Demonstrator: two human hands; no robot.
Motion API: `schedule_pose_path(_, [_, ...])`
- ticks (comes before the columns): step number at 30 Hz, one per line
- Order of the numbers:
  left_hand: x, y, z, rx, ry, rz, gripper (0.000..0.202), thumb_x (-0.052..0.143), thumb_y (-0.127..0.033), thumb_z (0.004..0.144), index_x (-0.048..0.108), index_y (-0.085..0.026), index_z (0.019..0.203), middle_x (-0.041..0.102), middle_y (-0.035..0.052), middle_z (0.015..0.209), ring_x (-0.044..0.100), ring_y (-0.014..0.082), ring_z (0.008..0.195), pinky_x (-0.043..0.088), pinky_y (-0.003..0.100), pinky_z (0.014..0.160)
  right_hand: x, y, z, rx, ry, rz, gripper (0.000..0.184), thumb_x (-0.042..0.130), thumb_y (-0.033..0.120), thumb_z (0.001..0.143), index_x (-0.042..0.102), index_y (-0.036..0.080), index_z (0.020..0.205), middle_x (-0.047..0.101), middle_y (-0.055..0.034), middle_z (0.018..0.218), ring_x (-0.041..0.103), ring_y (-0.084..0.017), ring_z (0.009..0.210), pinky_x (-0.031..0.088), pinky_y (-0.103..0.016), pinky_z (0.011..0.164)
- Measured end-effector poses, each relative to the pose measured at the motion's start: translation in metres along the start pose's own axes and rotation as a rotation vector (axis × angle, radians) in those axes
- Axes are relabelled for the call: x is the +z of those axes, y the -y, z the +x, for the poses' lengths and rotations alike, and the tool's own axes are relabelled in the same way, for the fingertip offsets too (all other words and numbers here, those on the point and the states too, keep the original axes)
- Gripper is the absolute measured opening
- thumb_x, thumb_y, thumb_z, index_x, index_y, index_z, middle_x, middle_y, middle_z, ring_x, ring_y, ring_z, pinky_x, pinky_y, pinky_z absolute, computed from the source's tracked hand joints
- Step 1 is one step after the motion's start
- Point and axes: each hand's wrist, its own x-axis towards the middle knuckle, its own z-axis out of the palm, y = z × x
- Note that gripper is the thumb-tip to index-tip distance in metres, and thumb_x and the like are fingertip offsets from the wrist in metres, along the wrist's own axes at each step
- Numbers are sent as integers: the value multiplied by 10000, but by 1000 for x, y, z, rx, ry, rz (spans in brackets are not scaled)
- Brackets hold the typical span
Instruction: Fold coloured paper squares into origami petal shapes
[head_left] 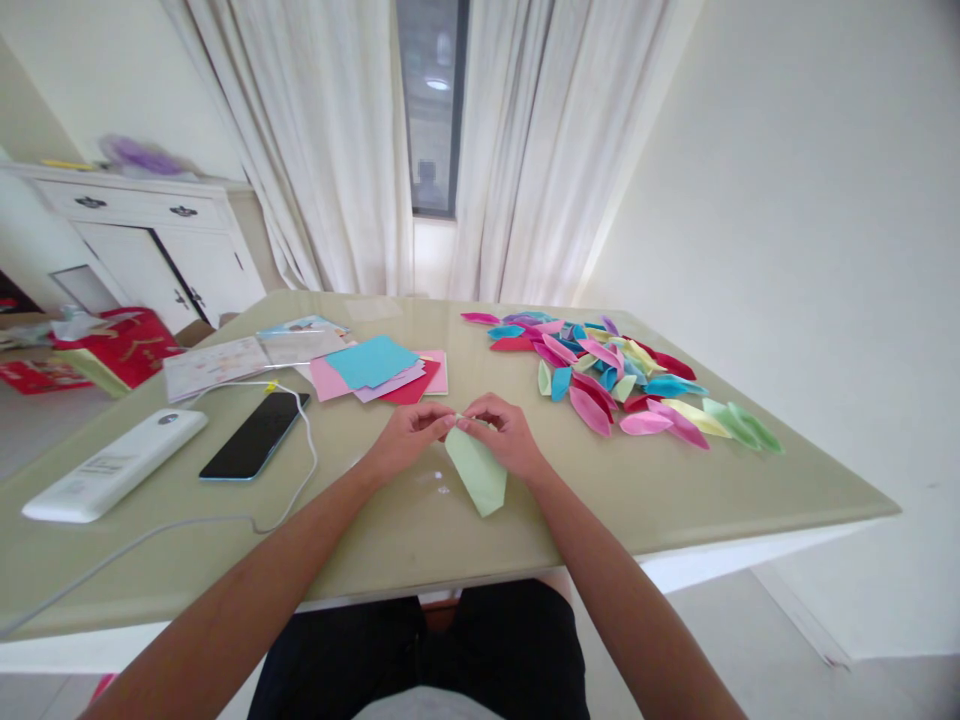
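Observation:
A pale green sheet of folded paper (478,472) hangs from my fingers over the front middle of the table, its pointed lower end towards me. My left hand (411,437) pinches its top corner between thumb and fingertips. Beside it, my right hand (504,432) grips the same top end, thumb over the paper. The fingertips of both hands nearly meet there and hide the fold. Just beyond my left hand lies a loose stack of coloured paper squares (373,362), blue uppermost, with pink, lilac and red below.
Many folded paper petals (592,403) in several colours are heaped at the right of the table (720,500). To the left lie a dark phone (256,437), a white power strip (116,465), a white cable (309,470) and flat plastic packets (217,367).

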Motion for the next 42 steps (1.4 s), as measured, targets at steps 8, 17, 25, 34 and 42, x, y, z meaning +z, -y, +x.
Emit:
schedule_pose_path(8, [1,3,0,-18,-70,-28,364,776,-511,821,773,-183,980,773,43,877,675,175,764,550,294,719,-1,-4,1,114,-43,25,297,830,439,807,728,212,969,700,-10,835,613,-152,707,456,-267,627])
schedule_pose_path(17, [-6,7,5,-22,-236,-10,364,822,-535,762,765,-181,827,739,16,746,646,162,666,538,278,650,-2,-12,3,244,5,85,379,822,517,782,748,188,955,762,-32,846,663,-175,684,483,-269,591])
schedule_pose_path(25, [-11,11,9,-49,-386,-96,479,861,-607,703,757,-170,868,784,47,861,714,204,795,622,355,799,-7,-19,7,249,-111,99,432,794,538,800,710,195,1050,766,-38,886,687,-194,752,510,-287,653])
schedule_pose_path(34, [-18,14,10,-99,-401,-210,571,862,-642,702,777,-149,977,792,62,943,729,191,844,644,394,884,-8,-18,7,198,-154,50,325,809,484,786,698,179,772,564,41,622,461,-117,571,321,-255,539])
schedule_pose_path(42, [-19,13,6,-175,-180,-207,592,935,-545,657,792,-166,1089,817,94,1027,759,243,925,650,423,888,-12,-13,10,167,-292,116,400,796,585,792,680,202,800,569,32,651,480,-133,603,377,-266,565])
